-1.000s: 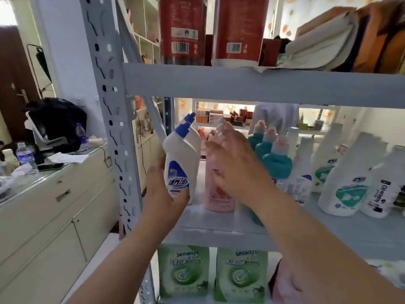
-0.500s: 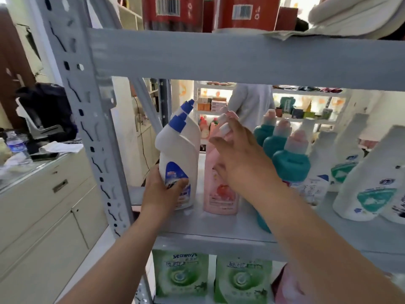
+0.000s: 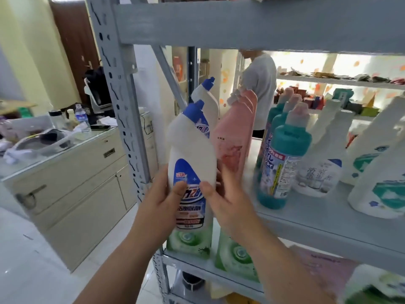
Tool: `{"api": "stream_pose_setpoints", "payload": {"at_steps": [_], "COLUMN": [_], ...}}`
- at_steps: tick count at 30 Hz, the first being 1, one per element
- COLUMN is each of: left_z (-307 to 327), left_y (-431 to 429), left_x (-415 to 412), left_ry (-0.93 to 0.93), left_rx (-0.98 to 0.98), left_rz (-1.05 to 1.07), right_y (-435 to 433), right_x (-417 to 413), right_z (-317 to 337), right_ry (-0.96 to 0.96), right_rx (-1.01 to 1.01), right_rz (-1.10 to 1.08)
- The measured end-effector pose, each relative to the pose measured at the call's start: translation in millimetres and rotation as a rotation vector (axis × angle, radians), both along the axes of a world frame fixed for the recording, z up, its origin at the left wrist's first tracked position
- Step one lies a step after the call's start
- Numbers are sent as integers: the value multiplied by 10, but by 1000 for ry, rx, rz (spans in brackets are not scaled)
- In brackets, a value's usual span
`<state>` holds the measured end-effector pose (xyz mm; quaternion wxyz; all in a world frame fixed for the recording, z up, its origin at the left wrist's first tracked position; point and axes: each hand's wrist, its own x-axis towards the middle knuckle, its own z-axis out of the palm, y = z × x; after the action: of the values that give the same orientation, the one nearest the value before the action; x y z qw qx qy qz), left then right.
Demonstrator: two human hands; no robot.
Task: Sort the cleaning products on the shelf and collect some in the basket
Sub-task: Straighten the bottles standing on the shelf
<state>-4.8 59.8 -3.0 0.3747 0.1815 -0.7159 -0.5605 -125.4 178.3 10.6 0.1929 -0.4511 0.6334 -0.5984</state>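
Position 1, nearest: my left hand [image 3: 157, 202] grips the lower body of the white plastic angled-neck bottle with a blue cap [image 3: 190, 154]. The thumb lies across the blue label and the fingers wrap the left side.

My right hand [image 3: 228, 207] grips the same bottle from the right, thumb on the label. Its fingers pass behind the bottle and are blurred.

The bottle is upright, held just in front of the front edge of the grey metal shelf [image 3: 317, 231]. Its base overlaps the green printed refill pouches [image 3: 190, 240] on the level below.

Position 2, on the shelf:
- A second white blue-capped bottle [image 3: 208, 102] stands directly behind the held one.
- A tall pink plastic bottle [image 3: 236, 139] stands just to its right.
- A row of teal bottles with pink caps [image 3: 282, 167] comes next.
- White bottles with teal labels [image 3: 322, 159] stand farther right.

Position 3, beyond:
- A beige drawer cabinet [image 3: 83, 185] stands to the left.
- A person in a grey shirt [image 3: 260, 84] stands behind the shelving.
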Motion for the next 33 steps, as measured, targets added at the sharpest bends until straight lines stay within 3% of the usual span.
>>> {"api": "stream_pose_setpoints", "payload": {"at_steps": [8, 11, 13, 15, 16, 19, 24, 27, 30, 33], "left_z": [-253, -436, -588, -735, -790, -913, -978, -1020, -1063, -1054], "left_y": [516, 616, 617, 571, 545, 499, 313, 182, 225, 291], "left_x": [282, 380, 477, 577, 617, 689, 928, 1148, 1301, 1369], "left_ry": [25, 17, -51, -109, -117, -160, -123, -160, -162, -159], "left_rx": [121, 17, -209, -372, -354, -220, -5, 70, 471, 734], "left_rz": [-12, 96, 147, 123, 65, -124, -237, -324, -543, -553], "right_y": [330, 432, 503, 555, 571, 555, 499, 528, 532, 578], "right_x": [89, 187, 275, 398, 472, 757, 1215, 1365, 1544, 1793], "right_z": [-478, -556, -587, -600, -612, -673, -825, -879, -983, -1029], "right_ry": [-349, -391, -357, -325, -311, -268, -241, -299, -455, -565], "right_rx": [-67, -71, -64, -48, -43, -53, -62, -17, 53, 18], "right_rz": [57, -5, -54, -84, -100, -147, -129, -291, -358, -406]}}
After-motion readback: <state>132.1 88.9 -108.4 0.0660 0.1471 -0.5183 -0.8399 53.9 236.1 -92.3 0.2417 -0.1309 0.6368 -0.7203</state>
